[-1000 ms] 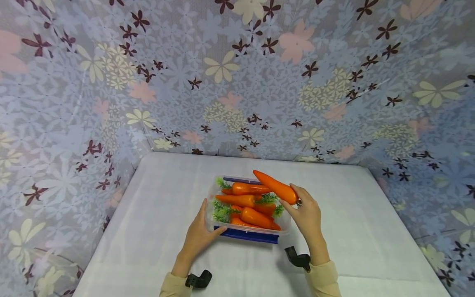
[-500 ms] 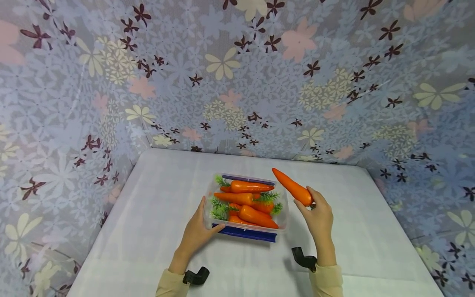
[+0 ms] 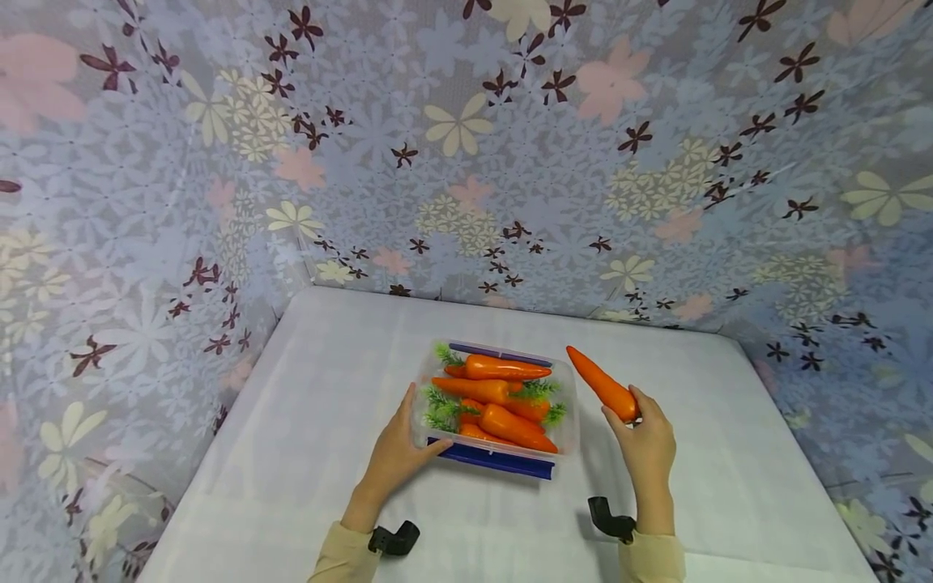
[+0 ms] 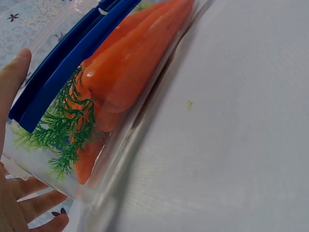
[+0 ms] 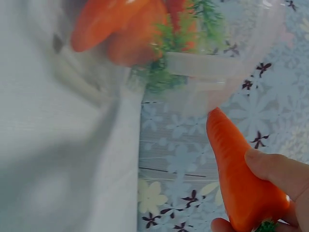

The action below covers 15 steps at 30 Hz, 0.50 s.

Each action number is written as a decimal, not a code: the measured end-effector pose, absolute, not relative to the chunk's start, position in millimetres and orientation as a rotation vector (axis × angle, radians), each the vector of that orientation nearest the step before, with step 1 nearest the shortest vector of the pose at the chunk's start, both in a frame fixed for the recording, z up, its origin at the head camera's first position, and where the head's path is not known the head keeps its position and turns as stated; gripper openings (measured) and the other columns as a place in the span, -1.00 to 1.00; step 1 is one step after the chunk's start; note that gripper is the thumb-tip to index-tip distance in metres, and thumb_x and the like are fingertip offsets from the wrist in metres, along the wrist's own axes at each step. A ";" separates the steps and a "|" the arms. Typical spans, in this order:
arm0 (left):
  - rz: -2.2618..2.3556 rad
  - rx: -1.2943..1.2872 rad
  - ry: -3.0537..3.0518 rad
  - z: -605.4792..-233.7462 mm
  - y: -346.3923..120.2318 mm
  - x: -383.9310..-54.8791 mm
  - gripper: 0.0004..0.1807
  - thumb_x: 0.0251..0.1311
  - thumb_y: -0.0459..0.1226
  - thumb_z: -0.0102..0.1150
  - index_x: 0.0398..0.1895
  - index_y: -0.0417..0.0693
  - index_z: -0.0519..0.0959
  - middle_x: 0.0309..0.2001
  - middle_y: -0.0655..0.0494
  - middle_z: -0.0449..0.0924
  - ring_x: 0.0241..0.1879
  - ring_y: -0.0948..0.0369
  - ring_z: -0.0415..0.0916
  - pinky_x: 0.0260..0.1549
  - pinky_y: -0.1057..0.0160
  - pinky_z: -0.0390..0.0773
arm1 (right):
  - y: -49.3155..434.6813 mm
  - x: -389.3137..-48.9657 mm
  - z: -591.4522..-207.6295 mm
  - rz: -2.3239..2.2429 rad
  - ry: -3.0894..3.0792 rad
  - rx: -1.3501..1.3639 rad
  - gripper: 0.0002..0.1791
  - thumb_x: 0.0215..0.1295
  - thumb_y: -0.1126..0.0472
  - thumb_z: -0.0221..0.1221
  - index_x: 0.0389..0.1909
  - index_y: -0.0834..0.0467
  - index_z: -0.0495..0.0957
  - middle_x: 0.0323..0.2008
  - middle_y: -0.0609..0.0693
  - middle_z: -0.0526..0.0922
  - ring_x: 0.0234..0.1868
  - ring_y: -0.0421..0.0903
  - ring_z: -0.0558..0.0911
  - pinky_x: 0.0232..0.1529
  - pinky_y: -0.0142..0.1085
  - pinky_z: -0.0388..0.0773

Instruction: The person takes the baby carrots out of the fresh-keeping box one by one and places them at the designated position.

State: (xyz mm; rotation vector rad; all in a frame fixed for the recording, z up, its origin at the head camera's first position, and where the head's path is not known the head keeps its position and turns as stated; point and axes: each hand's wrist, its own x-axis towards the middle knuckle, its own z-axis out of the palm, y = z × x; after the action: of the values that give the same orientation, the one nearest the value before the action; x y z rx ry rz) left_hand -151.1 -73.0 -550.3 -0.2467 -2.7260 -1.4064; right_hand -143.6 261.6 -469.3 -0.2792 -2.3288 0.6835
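In the head view a clear plastic food container point(image 3: 571, 429) with blue latches point(image 3: 496, 460) stands on the table, holding several orange carrots point(image 3: 492, 390) with green leafy tops. My left hand point(image 3: 394, 455) rests at its left front corner. The thumb lies at the front rim and the fingers reach along the left end; the left wrist view shows those fingers point(image 4: 41, 203) spread and fairly straight against the clear wall. To the right of the container my right hand point(image 3: 647, 441) holds a single carrot point(image 3: 601, 385) by its thick end, tip pointing up and left, thumb point(image 5: 273, 166) on its side.
A white cloth covers the table point(image 3: 306, 389). Flower-patterned fabric point(image 3: 466, 162) rises behind and at both sides. Each wrist carries a black camera mount point(image 3: 611, 520).
My right hand has carried the carrot from above the container's right side out to the right and slightly toward me. The left hand stays at the container's corner.
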 end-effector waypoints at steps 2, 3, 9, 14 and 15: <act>-1.408 -0.248 -2.727 -549.9 -73.2 -151.2 0.19 -0.05 0.27 0.27 0.54 0.09 -0.17 0.48 -0.08 0.07 0.37 -0.11 0.22 0.26 -0.15 0.32 | 275.6 -146.8 -481.6 0.710 -2.421 -0.268 -0.45 -0.04 0.30 0.41 0.03 0.38 0.53 -0.14 0.38 0.60 -0.37 0.26 0.53 -0.39 -0.06 0.47; -1.406 -0.247 -2.728 -549.7 -73.4 -151.4 0.19 -0.04 0.28 0.26 0.54 0.09 -0.17 0.48 -0.08 0.07 0.37 -0.11 0.22 0.26 -0.15 0.32 | 280.6 -148.0 -487.0 0.723 -2.456 -0.261 -0.43 -0.01 0.26 0.41 0.05 0.38 0.52 -0.12 0.39 0.60 -0.35 0.26 0.54 -0.37 0.02 0.47; -1.419 -0.242 -2.734 -549.3 -74.1 -151.7 0.20 -0.05 0.27 0.27 0.54 0.09 -0.17 0.49 -0.07 0.05 0.38 -0.12 0.21 0.26 -0.15 0.31 | 282.7 -150.3 -503.4 0.744 -2.509 -0.274 -0.43 0.03 0.20 0.40 0.07 0.35 0.52 -0.08 0.35 0.62 -0.33 0.20 0.56 -0.31 0.06 0.47; -1.403 -0.237 -2.750 -552.5 -72.9 -153.2 0.21 -0.06 0.28 0.27 0.54 0.10 -0.19 0.50 -0.04 0.03 0.38 -0.10 0.20 0.28 -0.14 0.31 | 281.6 -150.6 -512.0 0.759 -2.551 -0.308 -0.43 0.05 0.20 0.38 0.09 0.35 0.50 -0.03 0.36 0.61 -0.15 0.28 0.59 -0.17 0.14 0.50; -1.403 -0.236 -2.750 -552.7 -72.7 -153.3 0.21 -0.06 0.28 0.27 0.54 0.11 -0.19 0.50 -0.04 0.03 0.39 -0.11 0.20 0.28 -0.14 0.31 | 281.5 -150.4 -513.2 0.762 -2.560 -0.312 -0.43 0.06 0.19 0.38 0.09 0.35 0.50 -0.02 0.36 0.60 -0.12 0.30 0.59 -0.15 0.16 0.50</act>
State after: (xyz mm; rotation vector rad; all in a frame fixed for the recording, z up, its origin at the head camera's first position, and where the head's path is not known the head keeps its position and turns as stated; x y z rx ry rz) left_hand -153.3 -72.7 -552.7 -0.2359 -2.7504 -1.4029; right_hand -150.4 281.5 -513.2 -0.3119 -2.5600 0.7625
